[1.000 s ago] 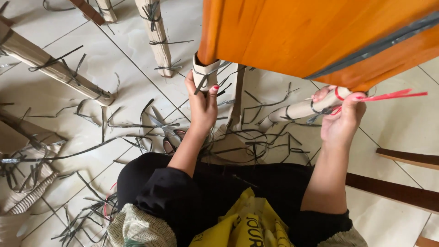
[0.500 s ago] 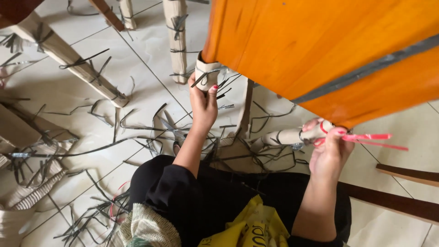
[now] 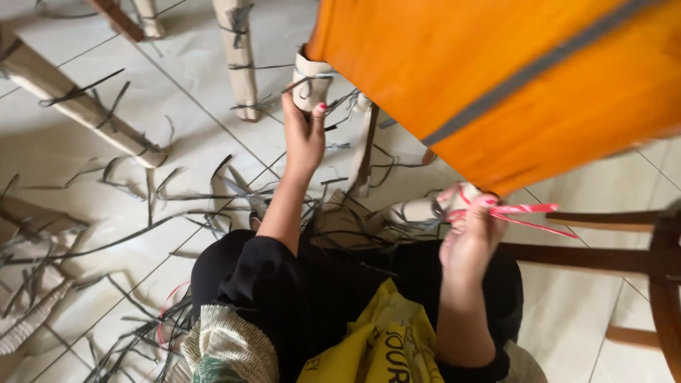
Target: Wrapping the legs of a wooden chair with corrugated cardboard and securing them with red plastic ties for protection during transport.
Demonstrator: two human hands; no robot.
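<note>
**Hands on two wrapped legs under an orange tabletop**

The left hand [image 3: 305, 135] grips the paper-wrapped table leg [image 3: 312, 81], fingers curled around it, seemingly to steady it. The right hand [image 3: 472, 237] pinches a red strap [image 3: 528, 213] against a second wrapped leg [image 3: 415, 211], fingers closed tight on the strap, whose free end pokes out to the right. The orange tabletop [image 3: 511, 78] overhangs both hands, leaving little room above. Cut black straps [image 3: 142, 227] litter the tiled floor [image 3: 85, 163]; a dark wooden chair [image 3: 638, 259] crowds the right side.

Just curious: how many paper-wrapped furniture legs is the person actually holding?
2: the left hand grips one wrapped leg at the orange panel's corner; the right hand holds another lower. More may be hidden.
</note>
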